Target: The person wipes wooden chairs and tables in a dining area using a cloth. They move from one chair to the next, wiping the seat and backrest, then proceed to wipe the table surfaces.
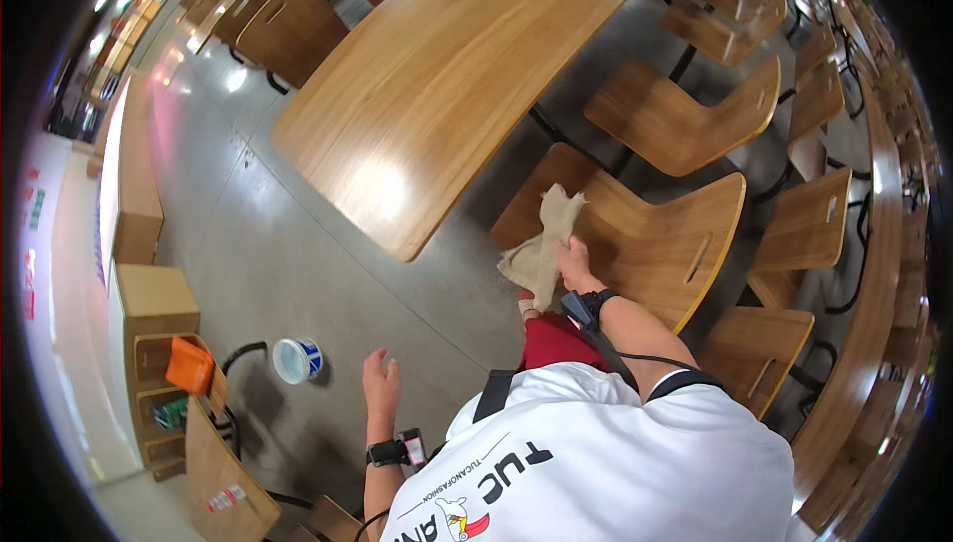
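A beige cloth (547,244) hangs bunched from my right hand (573,263), whose fingers are closed on it. Both are over the edge of the seat of a bent-wood chair (633,225) with a slot in its back. My left hand (382,382) hangs at my side above the floor with its fingers apart and nothing in it. To the left of that hand a white bucket with a blue label (296,360) stands on the floor. The long wooden table (447,88) stretches away in front of me.
More wooden chairs (692,114) line the table's right side, and others (294,28) stand at its far left. At lower left, a smaller table (223,467) bears a plastic bottle (226,498); an orange item (189,365) lies near it. A counter (138,170) runs along the left.
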Demonstrator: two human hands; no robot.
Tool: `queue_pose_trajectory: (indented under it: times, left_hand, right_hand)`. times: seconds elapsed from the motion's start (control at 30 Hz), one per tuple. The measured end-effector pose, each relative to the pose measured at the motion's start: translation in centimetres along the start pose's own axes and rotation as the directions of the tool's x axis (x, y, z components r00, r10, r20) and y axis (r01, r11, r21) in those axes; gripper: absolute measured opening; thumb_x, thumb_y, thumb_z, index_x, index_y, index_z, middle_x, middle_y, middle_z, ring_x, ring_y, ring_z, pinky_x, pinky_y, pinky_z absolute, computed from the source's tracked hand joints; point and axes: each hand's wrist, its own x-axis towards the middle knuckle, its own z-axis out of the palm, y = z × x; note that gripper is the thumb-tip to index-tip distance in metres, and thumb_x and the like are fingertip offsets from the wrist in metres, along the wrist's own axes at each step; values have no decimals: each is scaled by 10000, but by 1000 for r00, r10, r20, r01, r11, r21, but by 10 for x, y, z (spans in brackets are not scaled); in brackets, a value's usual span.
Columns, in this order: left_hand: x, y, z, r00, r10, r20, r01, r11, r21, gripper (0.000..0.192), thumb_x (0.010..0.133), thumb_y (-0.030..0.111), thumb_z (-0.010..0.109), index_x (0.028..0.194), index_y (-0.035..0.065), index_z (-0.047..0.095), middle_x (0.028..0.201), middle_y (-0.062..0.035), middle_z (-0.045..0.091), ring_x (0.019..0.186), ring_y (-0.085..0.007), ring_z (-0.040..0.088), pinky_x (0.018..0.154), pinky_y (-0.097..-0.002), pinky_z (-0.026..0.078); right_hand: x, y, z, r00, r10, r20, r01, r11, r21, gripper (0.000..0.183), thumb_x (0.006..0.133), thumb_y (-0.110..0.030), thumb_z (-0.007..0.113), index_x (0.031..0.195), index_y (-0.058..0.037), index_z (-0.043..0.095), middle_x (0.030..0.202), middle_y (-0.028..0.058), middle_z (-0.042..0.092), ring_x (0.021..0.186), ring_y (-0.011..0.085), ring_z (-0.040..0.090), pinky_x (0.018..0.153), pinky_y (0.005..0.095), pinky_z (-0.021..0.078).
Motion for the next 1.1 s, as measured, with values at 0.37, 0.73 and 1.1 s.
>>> queue_pose_trajectory:
  times: [0.37, 0.73, 1.1]
  left_hand:
    - [238, 118, 19, 871, 464, 162, -492, 829, 267, 475, 910, 175, 570, 1312, -50, 457, 1360, -281, 449, 1282, -456, 392, 1067, -464, 348]
    - [434, 230, 135, 878, 452, 157, -458, 700, 548, 662, 965, 482, 427, 1475, 77, 309, 1560, -221, 211, 1424, -452, 182, 1111, -604, 209]
    - [445, 209, 138, 866, 482, 131, -464, 678, 570, 698, 1008, 509, 316, 1522, 50, 209, 1594, -192, 134, 1469, -377, 106, 1169, -522, 93]
  right_hand:
    - [15, 74, -80, 955, 117, -272, -272, 707, -652, 194, 845, -155, 601, 983, -27, 645, 1019, 204, 669, 998, 376, 629, 870, 414, 493]
    - [26, 42, -21, 954, 141, -266, -284, 711, -643, 531, 865, -232, 642, 1321, -13, 482, 1298, 234, 543, 1228, 391, 496, 1013, 465, 407]
    - [194, 83, 55, 942, 35, -335, -320, 403, -858, 714, 848, -539, 602, 1447, -210, 396, 1557, 182, 244, 1419, 477, 145, 1102, 654, 132]
